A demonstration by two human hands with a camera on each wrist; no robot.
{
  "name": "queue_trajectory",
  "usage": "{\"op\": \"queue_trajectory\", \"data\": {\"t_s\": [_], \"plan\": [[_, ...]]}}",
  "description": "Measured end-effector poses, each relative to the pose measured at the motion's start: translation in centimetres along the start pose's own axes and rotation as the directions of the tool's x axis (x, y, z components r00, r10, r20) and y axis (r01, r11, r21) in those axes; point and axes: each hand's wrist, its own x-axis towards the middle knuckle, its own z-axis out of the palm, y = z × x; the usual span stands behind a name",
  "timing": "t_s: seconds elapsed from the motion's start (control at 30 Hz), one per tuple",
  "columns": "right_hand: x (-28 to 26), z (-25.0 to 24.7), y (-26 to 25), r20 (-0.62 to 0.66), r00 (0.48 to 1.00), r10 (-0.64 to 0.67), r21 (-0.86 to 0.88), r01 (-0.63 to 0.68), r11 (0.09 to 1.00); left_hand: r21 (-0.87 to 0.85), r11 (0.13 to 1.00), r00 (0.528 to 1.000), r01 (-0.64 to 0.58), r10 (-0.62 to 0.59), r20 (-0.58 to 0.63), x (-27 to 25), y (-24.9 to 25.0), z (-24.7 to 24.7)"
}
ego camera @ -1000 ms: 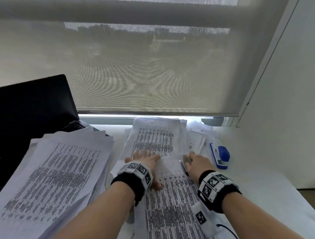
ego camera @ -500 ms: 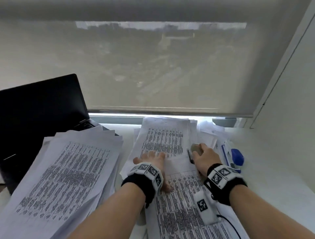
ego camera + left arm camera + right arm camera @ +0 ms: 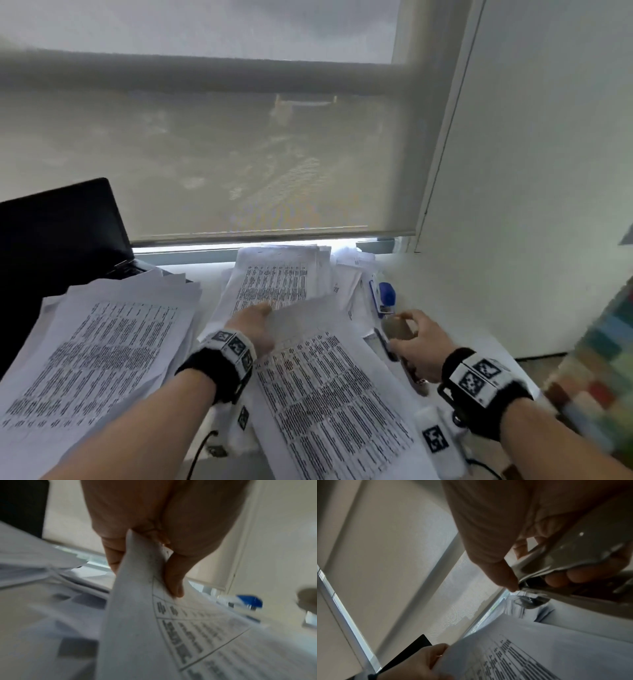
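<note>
My left hand (image 3: 255, 327) pinches the top left corner of a printed sheaf of table pages (image 3: 329, 387), lifted off the desk; the left wrist view shows the thumb (image 3: 173, 577) on top of the sheet (image 3: 188, 635) and fingers beneath. To the right, my right hand (image 3: 416, 346) grips a grey metal stapler (image 3: 397, 329), raised beside the sheaf's right edge. In the right wrist view that stapler (image 3: 573, 555) lies between thumb and curled fingers, its nose above the paper (image 3: 522, 649).
A thick stack of printed pages (image 3: 92, 359) lies at left, with a black laptop (image 3: 58, 233) behind it. Another paper pile (image 3: 277, 281) sits under the window blind (image 3: 212, 154). A blue stapler (image 3: 385, 298) rests near the white wall at right.
My left hand went from lying flat on the sheets to pinching and lifting their corner. My right hand drew the grey stapler off the paper to the right.
</note>
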Motion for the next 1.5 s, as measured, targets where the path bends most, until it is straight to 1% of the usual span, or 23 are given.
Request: {"op": "queue_trajectory", "data": {"t_s": [0.1, 0.17, 0.27, 0.33, 0.43, 0.47, 0.53, 0.57, 0.63, 0.73, 0.8, 0.87, 0.9, 0.97, 1.03, 1.07, 1.1, 1.13, 1.2, 1.23, 1.33, 1.4, 1.5], "plan": [[-2.6, -1.6, 1.5, -0.026, 1.0, 0.008, -0.165, -0.012, 0.986, -0.155, 0.988, 0.999, -0.021, 0.014, -0.047, -2.4, 0.6, -0.6], [-4.3, -2.5, 2.9, -0.041, 0.998, 0.041, -0.241, -0.05, 0.969, -0.185, 0.981, 0.997, -0.062, 0.054, -0.048, -3.6, 0.9, -0.7], [-6.8, -3.9, 4.9, -0.046, 0.995, 0.086, -0.301, -0.096, 0.949, -0.151, 0.982, 0.994, -0.11, 0.104, -0.045, -4.4, 2.1, -0.3], [-8.5, -4.9, 6.6, -0.083, 0.991, 0.102, -0.308, -0.122, 0.943, -0.118, 0.982, 0.989, -0.148, 0.144, -0.041, -4.8, 3.3, 0.4], [-11.6, -5.6, 10.4, -0.14, 0.978, 0.154, -0.245, -0.184, 0.952, 0.001, 0.975, 0.973, -0.222, 0.222, -0.057, -5.1, 4.8, 1.2], [-12.8, -5.7, 11.9, -0.136, 0.975, 0.176, -0.22, -0.203, 0.954, 0.036, 0.971, 0.969, -0.236, 0.238, -0.071, -5.2, 5.1, 1.3], [-14.9, -5.3, 15.8, -0.11, 0.955, 0.276, -0.161, -0.291, 0.943, 0.087, 0.968, 0.966, -0.236, 0.243, -0.084, -5.3, 5.3, 1.1], [-15.9, -5.0, 17.7, -0.087, 0.934, 0.346, -0.159, -0.355, 0.921, 0.111, 0.966, 0.967, -0.232, 0.241, -0.08, -5.4, 5.3, 1.1], [-17.0, -3.9, 21.5, -0.061, 0.88, 0.471, -0.213, -0.472, 0.855, 0.138, 0.964, 0.968, -0.228, 0.24, -0.073, -5.5, 5.6, 1.2], [-17.5, -1.3, 26.8, -0.032, 0.794, 0.607, -0.275, -0.591, 0.758, 0.133, 0.96, 0.961, -0.245, 0.258, -0.096, -5.8, 6.5, 2.1], [-17.5, 0.7, 29.9, -0.009, 0.763, 0.647, -0.322, -0.615, 0.72, 0.119, 0.954, 0.952, -0.274, 0.287, -0.111, -5.9, 7.2, 3.1], [-16.5, 3.2, 34.5, 0.022, 0.762, 0.647, -0.398, -0.587, 0.705, 0.115, 0.946, 0.942, -0.303, 0.316, -0.118, -6.0, 8.0, 4.1], [-15.5, 4.5, 37.9, 0.06, 0.757, 0.651, -0.436, -0.567, 0.699, 0.108, 0.944, 0.939, -0.311, 0.323, -0.117, -6.0, 8.3, 4.4], [-12.5, 6.2, 45.2, 0.084, 0.758, 0.647, -0.544, -0.509, 0.667, 0.104, 0.942, 0.938, -0.318, 0.328, -0.107, -6.0, 8.8, 4.7], [-12.9, 5.6, 44.1, 0.137, 0.76, 0.636, -0.539, -0.481, 0.691, 0.101, 0.943, 0.94, -0.318, 0.327, -0.097, -5.9, 9.1, 4.6], [-13.5, 5.7, 42.6, 0.144, 0.742, 0.655, -0.47, -0.531, 0.705, 0.095, 0.944, 0.941, -0.317, 0.325, -0.093, -5.8, 9.3, 4.4], [-15.0, 4.4, 38.4, 0.111, 0.746, 0.656, -0.386, -0.576, 0.721, 0.093, 0.944, 0.942, -0.316, 0.324, -0.092, -5.7, 9.4, 4.3], [-15.9, 3.4, 34.8, 0.055, 0.74, 0.67, -0.339, -0.617, 0.71, 0.092, 0.946, 0.943, -0.312, 0.32, -0.093, -5.7, 9.4, 4.1], [-16.7, 2.0, 30.8, 0.017, 0.727, 0.686, -0.258, -0.66, 0.706, 0.088, 0.949, 0.945, -0.303, 0.312, -0.103, -5.5, 9.3, 3.9], [-16.7, 1.3, 29.5, 0.04, 0.734, 0.678, -0.217, -0.656, 0.723, 0.093, 0.949, 0.944, -0.301, 0.31, -0.111, -5.5, 9.2, 3.8], [-16.2, -0.7, 26.0, 0.062, 0.791, 0.608, -0.085, -0.603, 0.793, 0.073, 0.957, 0.949, -0.282, 0.29, -0.126, -5.1, 8.7, 3.1], [-15.3, -3.0, 22.8, 0.009, 0.859, 0.511, -0.03, -0.511, 0.859, 0.058, 0.963, 0.953, -0.264, 0.269, -0.136, -4.8, 7.9, 2.3], [-14.4, -7.3, 15.8, -0.069, 0.941, 0.333, 0.005, -0.333, 0.943, 0.048, 0.98, 0.967, -0.195, 0.2, -0.16, -4.1, 6.4, 0.9]]}}
